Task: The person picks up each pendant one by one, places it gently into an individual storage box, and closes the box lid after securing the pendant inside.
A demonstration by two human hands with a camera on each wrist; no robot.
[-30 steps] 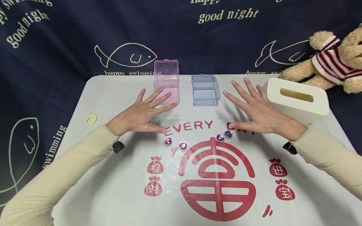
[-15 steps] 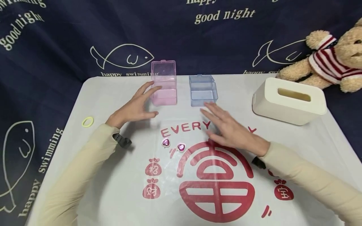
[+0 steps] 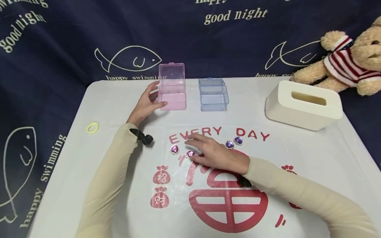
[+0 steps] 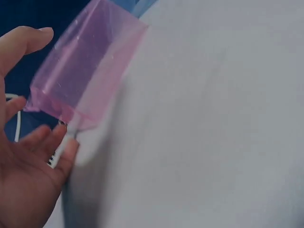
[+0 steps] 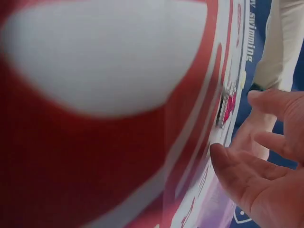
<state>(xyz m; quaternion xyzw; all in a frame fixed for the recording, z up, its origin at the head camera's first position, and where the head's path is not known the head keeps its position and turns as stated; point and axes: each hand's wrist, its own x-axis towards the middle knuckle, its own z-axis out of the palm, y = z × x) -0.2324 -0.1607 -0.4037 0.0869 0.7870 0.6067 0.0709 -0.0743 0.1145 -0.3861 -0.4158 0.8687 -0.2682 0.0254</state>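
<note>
My left hand [image 3: 146, 104] is beside the left wall of a clear pink lidded box [image 3: 172, 102], its thumb toward the front and fingers toward the back. In the left wrist view, the fingertips are right at the box's lower end and the thumb is apart from it. The pink box's lid stands up. My right hand [image 3: 218, 154] reaches over a pink heart-shaped gem with a silvery beaded rim [image 5: 229, 108], thumb and fingers spread apart around it. A second pink heart gem [image 3: 174, 149] lies to its left. Two purple heart gems [image 3: 229, 144] lie behind the right hand.
A clear blue box [image 3: 213, 103] with its lid up stands right of the pink one. A cream tissue box [image 3: 303, 109] and a teddy bear [image 3: 346, 67] are at the back right. A yellow ring [image 3: 92, 128] lies on the left of the white tablecloth [image 3: 125, 205].
Both hands were spread wide over the table. My left hand has come to the pink box's left side; my right hand has swung left and down to the pink heart gem.
</note>
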